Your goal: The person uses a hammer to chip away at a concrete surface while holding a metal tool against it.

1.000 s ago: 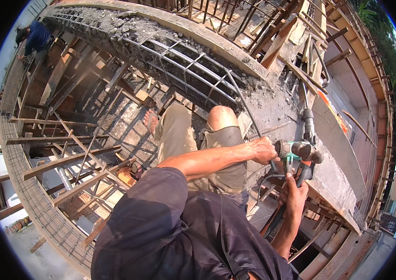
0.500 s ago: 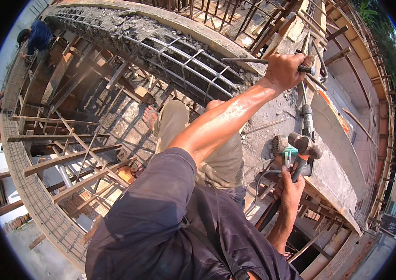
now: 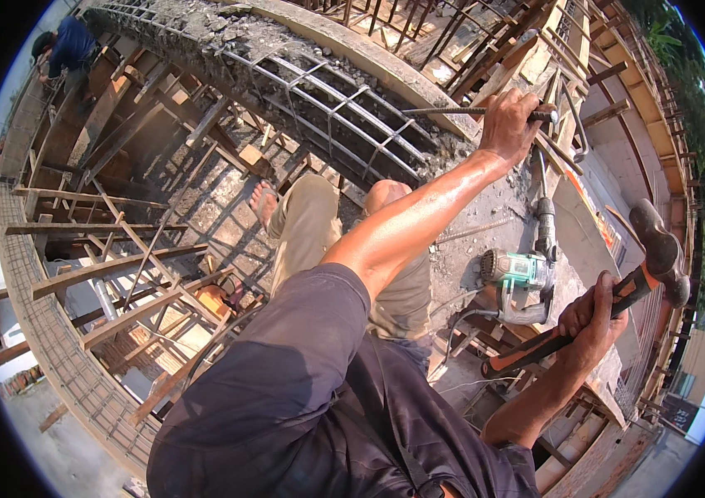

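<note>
A broken concrete beam (image 3: 228, 37) runs eleven to twelve o'clock. At one, I see the left hand (image 3: 509, 129), fingers curled tight round a nine-to-three steel bar (image 3: 452, 110); the right hand (image 3: 589, 319) clenches a hammer (image 3: 633, 289), head five o'clock from the bar's tip.

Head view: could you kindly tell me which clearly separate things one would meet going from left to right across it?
Co-worker in a blue top → foot → teal rotary hammer drill → right hand → hammer head
</note>
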Tool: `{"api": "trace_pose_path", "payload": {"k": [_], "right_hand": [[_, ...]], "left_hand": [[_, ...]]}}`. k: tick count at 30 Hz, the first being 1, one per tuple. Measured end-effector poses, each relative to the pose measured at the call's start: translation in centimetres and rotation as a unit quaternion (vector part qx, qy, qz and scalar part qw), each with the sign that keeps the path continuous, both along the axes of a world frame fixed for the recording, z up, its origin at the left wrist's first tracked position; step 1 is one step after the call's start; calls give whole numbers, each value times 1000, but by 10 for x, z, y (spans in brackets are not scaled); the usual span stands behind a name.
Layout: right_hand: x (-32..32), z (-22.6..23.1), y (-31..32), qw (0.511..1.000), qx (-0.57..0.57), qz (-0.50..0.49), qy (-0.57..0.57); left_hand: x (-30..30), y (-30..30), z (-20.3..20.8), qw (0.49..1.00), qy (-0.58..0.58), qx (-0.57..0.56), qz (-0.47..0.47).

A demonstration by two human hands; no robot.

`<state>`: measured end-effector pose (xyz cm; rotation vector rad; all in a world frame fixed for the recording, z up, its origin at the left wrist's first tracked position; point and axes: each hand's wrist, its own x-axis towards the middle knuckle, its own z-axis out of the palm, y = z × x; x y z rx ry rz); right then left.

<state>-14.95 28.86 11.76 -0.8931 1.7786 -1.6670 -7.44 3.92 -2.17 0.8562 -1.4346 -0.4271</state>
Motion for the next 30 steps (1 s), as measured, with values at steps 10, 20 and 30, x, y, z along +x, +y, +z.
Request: {"api": "trace_pose_path", "payload": {"k": [10, 20, 30], "right_hand": [[25, -28, -57, 994, -60, 87, -20], [13, 24, -39, 993, -68, 90, 22], [4, -25, -118, 959, 207, 186, 51]], "left_hand": [[23, -11, -23, 991, -52, -34, -115], [27, -23, -25, 986, -110, 112, -63], [2, -55, -12, 985, -112, 115, -55]]}}
